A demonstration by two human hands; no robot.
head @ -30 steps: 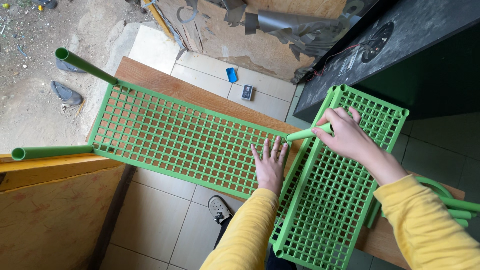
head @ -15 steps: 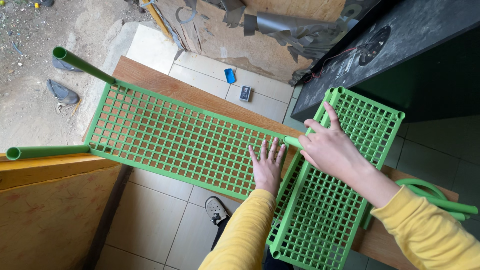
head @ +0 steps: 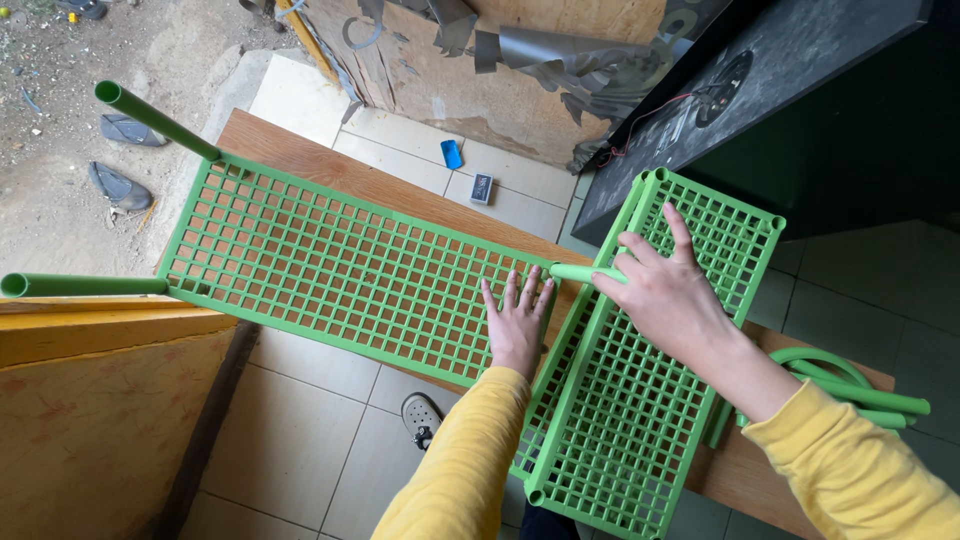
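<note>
A long green plastic grid shelf (head: 330, 265) lies across a wooden bench (head: 330, 170), with two green tube legs (head: 150, 118) sticking out at its left end. My left hand (head: 518, 325) lies flat, fingers spread, on the shelf's right end. A second green grid shelf (head: 650, 400) lies at an angle to the right. My right hand (head: 665, 290) rests over it and grips a short green tube (head: 578, 272) at the corner between the two shelves.
More green tubes and a curved green piece (head: 850, 385) lie on the bench at the right. A black cabinet (head: 800, 90) stands behind. On the tiled floor are small blue objects (head: 452, 154), and shoes (head: 118, 186) lie on the dirt at the left. My own shoe (head: 421, 417) shows below.
My right hand has slid down and left from the second shelf's top toward the corner tube. The left hand has stayed flat on the long shelf.
</note>
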